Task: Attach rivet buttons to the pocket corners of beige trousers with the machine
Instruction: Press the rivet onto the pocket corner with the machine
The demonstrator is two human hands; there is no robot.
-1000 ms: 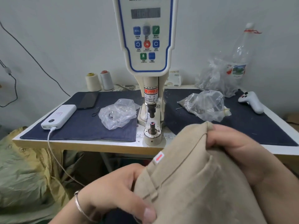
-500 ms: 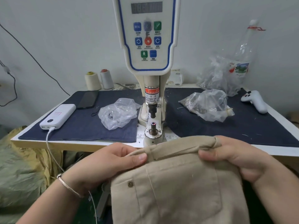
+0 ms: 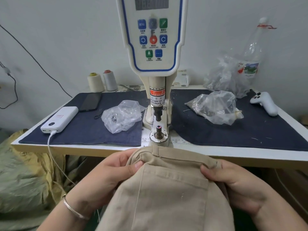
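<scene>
Beige trousers (image 3: 168, 195) lie in front of me with a back pocket facing up, their waistband just below the table edge. My left hand (image 3: 115, 174) pinches the pocket's upper left corner, thumb on top. My right hand (image 3: 233, 182) grips the upper right corner and waistband. The white button machine (image 3: 155, 47) rises at the table's middle; its punch (image 3: 157, 114) hangs above the lower die post (image 3: 158, 130), which shows a red dot. Nothing lies between punch and die.
Two clear plastic bags hold small metal parts: one (image 3: 122, 115) left of the machine, one (image 3: 216, 109) to the right. A white power bank (image 3: 60, 119), dark phone (image 3: 90, 101), thread cones (image 3: 102, 81), white controller (image 3: 265, 103) and plastic bottle (image 3: 251, 52) sit on the dark-cloth-covered table (image 3: 250, 155).
The trousers were turned and spread out, pocket side up, and now sit closer under the die. Both hands shifted along the waistband to the pocket's upper corners.
</scene>
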